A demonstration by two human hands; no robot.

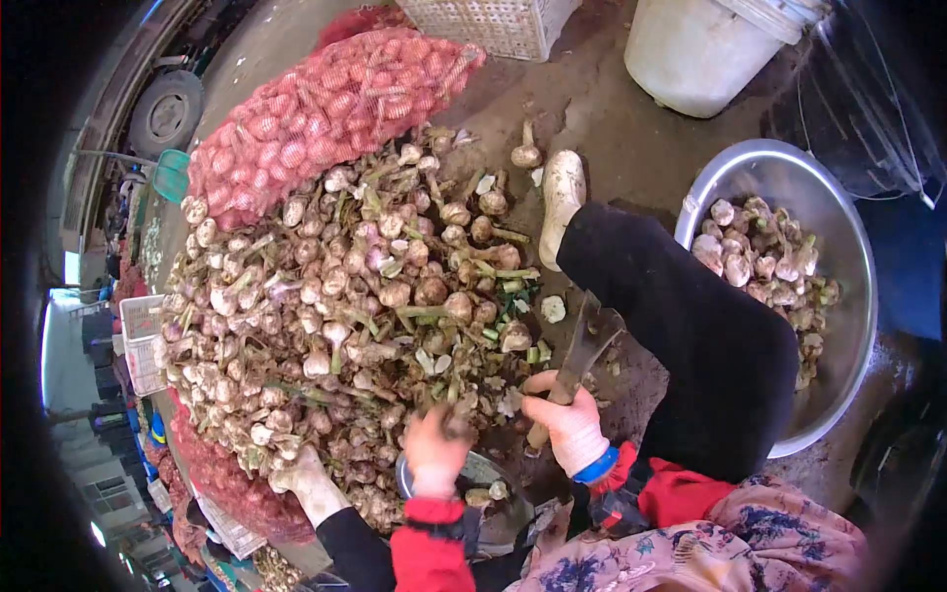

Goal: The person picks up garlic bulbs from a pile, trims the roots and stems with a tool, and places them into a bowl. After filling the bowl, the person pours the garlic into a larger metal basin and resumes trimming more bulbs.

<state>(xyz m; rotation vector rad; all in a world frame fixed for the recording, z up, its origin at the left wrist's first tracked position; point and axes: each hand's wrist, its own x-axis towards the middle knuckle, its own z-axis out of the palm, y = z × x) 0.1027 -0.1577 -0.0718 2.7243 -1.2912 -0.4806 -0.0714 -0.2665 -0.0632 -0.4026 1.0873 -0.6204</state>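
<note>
My right hand [567, 424], wearing a pale glove with a blue band at the wrist, is closed on the handle of a broad-bladed knife [589, 340]. The blade points up and away from me. Left of it, my left hand [434, 454] is closed and a little blurred, with a brownish garlic bulb [456, 427] at its fingers. Just beyond both hands lies a large heap of garlic bulbs [335, 286] with stems. Below my left hand, a metal container [402, 476] is partly hidden by the hand and sleeve.
A big metal basin [872, 326] with trimmed garlic stands at right beside my leg. Red mesh sacks of garlic [326, 109] lie behind and left of the heap. A white bucket [691, 59] and white crate [488, 28] stand at the back. My shoes [562, 202] flank the heap.
</note>
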